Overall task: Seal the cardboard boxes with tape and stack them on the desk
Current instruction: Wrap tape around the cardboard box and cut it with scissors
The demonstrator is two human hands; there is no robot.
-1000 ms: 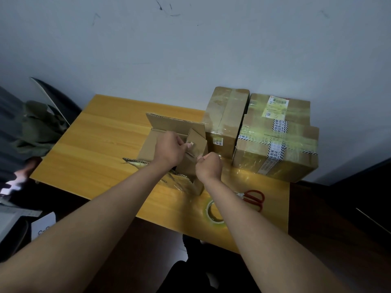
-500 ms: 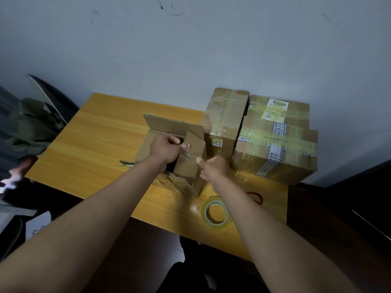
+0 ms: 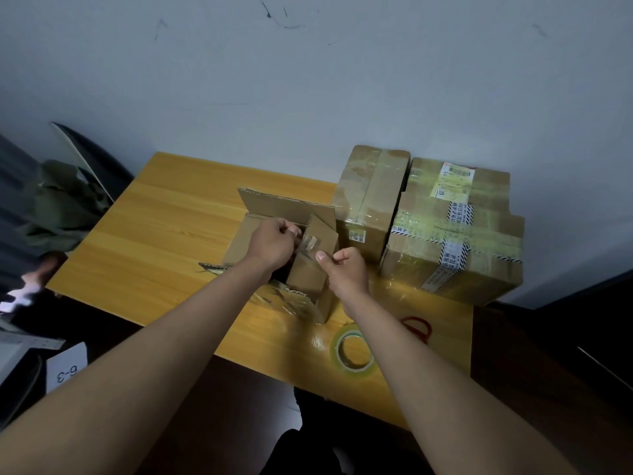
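Observation:
An open cardboard box (image 3: 281, 205) sits mid-desk with its flaps up. My left hand (image 3: 270, 243) and my right hand (image 3: 346, 270) each pinch an end of a clear tape strip (image 3: 306, 246) stretched over the box's right flap. A taped upright box (image 3: 371, 197) stands just right of it. Two taped boxes with labels (image 3: 455, 231) are stacked at the far right. A roll of clear tape (image 3: 352, 351) lies near the desk's front edge, under my right forearm.
Red-handled scissors (image 3: 418, 329) lie right of the roll, partly hidden by my arm. The wooden desk (image 3: 164, 228) abuts the wall. A dark chair with green cloth (image 3: 65, 200) stands to the left; a tag marked 6-3 (image 3: 66, 370) sits low left.
My right hand has drawn slightly right and toward me, pulling the tape strip taut. My left hand stays at the flap. The view has shifted a little.

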